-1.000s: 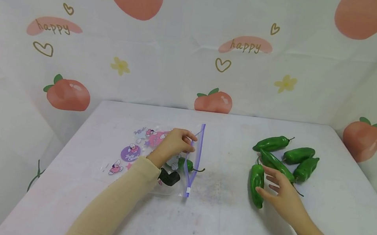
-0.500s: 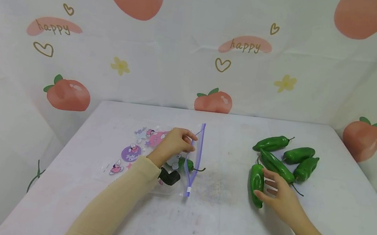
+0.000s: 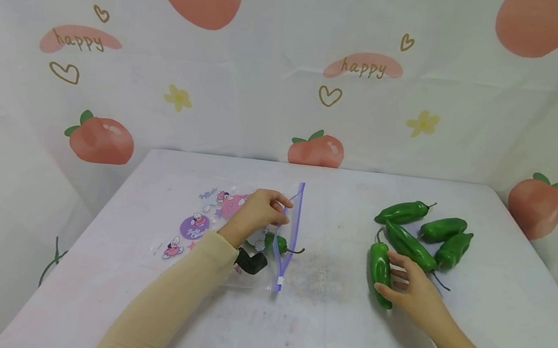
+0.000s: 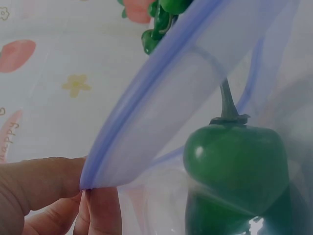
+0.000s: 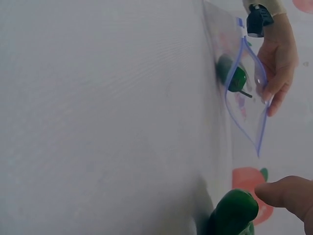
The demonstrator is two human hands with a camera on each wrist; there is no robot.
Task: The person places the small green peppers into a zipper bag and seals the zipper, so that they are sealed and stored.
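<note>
one green pepper [image 4: 237, 156] lies in the clear bag [image 3: 194, 226], partly hidden by the left hand [image 3: 260, 213], which pinches the bag's rim. five more peppers [image 3: 409, 244] lie toward the right edge of the worktop [image 3: 321, 332]; the nearest pepper [image 3: 378, 266] points its stem at the far edge, long axis front to back. the right hand [image 3: 414, 289] is against its side, grip unclear.

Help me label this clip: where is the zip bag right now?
In the head view, the zip bag lies on the table left of the loose green peppers, its open edge pinched by the left hand.
</note>
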